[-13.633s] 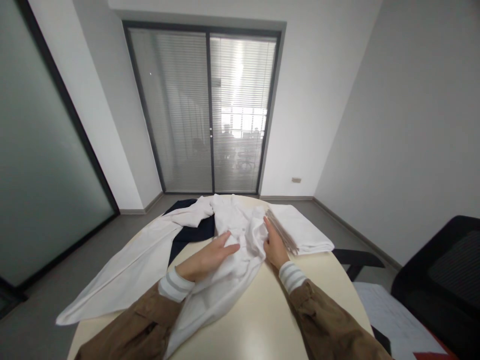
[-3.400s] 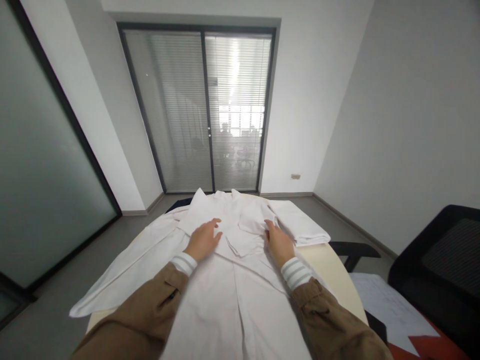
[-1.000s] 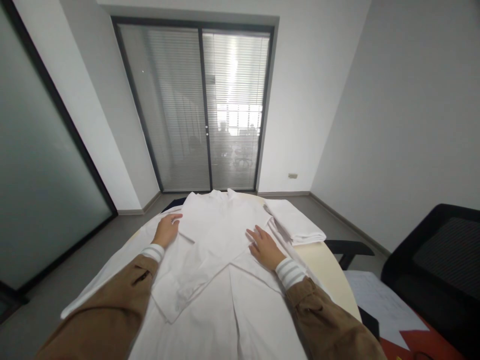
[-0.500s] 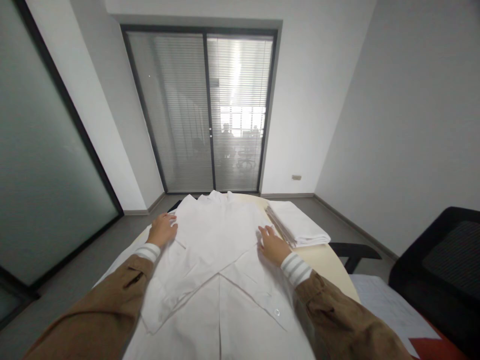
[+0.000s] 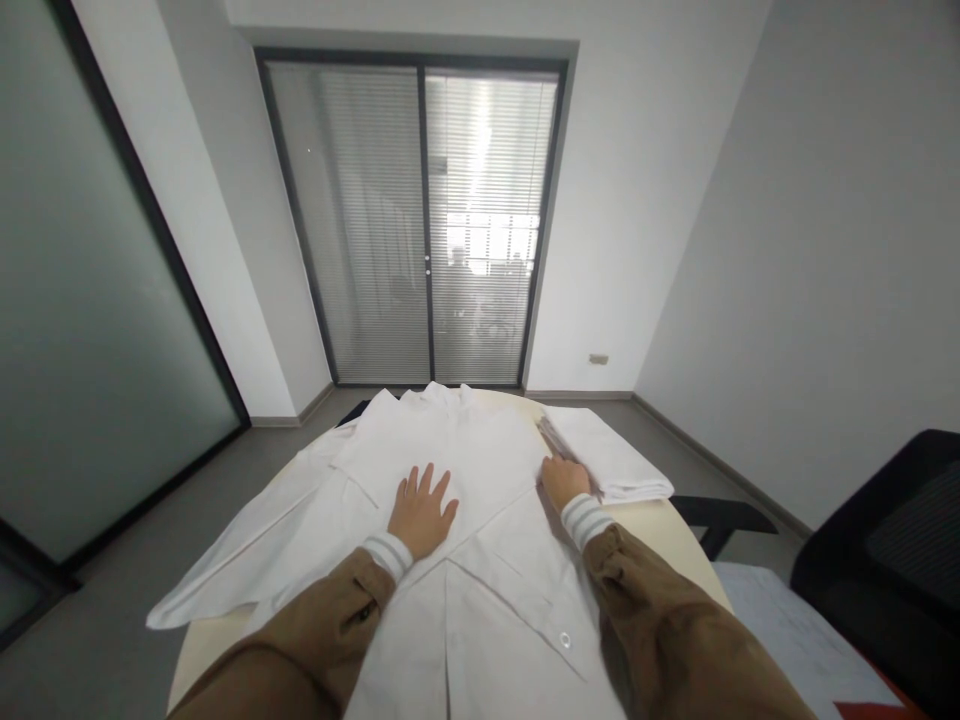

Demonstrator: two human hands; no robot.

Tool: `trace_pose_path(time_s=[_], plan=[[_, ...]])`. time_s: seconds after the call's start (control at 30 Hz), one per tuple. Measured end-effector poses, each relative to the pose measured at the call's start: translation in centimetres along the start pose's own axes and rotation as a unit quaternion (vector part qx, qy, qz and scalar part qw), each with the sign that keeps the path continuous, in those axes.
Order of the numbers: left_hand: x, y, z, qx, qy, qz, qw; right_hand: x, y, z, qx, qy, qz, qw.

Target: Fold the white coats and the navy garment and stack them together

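Head view: garment (image 5: 487, 445) at lower centre of frame, on table (image 5: 667, 535). Left hand (image 5: 422, 515) has moved from the garment's left side to its middle, fingers spread, seemingly steadying it. Right hand (image 5: 564, 482) curls at the right edge; pinch cannot be confirmed.

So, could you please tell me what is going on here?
A person is handling a white garment laid out on a pale table. The left hand lies on it, palm down, fingers spread. The right hand is at its right edge with fingers curled; whether they grip the fabric is hard to tell. Beside that hand, a folded white cloth lies on the table.
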State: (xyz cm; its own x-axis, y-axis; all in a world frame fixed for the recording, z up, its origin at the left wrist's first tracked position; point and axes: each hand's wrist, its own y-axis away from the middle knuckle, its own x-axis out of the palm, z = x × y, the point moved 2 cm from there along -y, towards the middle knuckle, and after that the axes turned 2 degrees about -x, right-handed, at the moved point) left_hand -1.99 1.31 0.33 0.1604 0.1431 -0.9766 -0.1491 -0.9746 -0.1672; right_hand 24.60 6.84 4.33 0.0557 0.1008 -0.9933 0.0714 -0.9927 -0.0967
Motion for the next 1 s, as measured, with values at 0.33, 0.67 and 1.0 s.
trace_pose_path(time_s=[0.33, 0.67, 1.0], plan=[[0.1, 0.3, -0.1, 0.111, 0.019, 0.013, 0.994, 1.1, 1.0, 1.7, -0.114, -0.061, 0.102, 0.986], [0.4, 0.2, 0.3, 0.082, 0.023, 0.013, 0.996, 0.7, 4.2, 6.8, -0.180, -0.151, 0.090, 0.968], [0.6, 0.3, 0.6, 0.036, 0.013, 0.023, 0.999, 2.1, 5.3, 3.1, -0.226, -0.167, 0.087, 0.956]])
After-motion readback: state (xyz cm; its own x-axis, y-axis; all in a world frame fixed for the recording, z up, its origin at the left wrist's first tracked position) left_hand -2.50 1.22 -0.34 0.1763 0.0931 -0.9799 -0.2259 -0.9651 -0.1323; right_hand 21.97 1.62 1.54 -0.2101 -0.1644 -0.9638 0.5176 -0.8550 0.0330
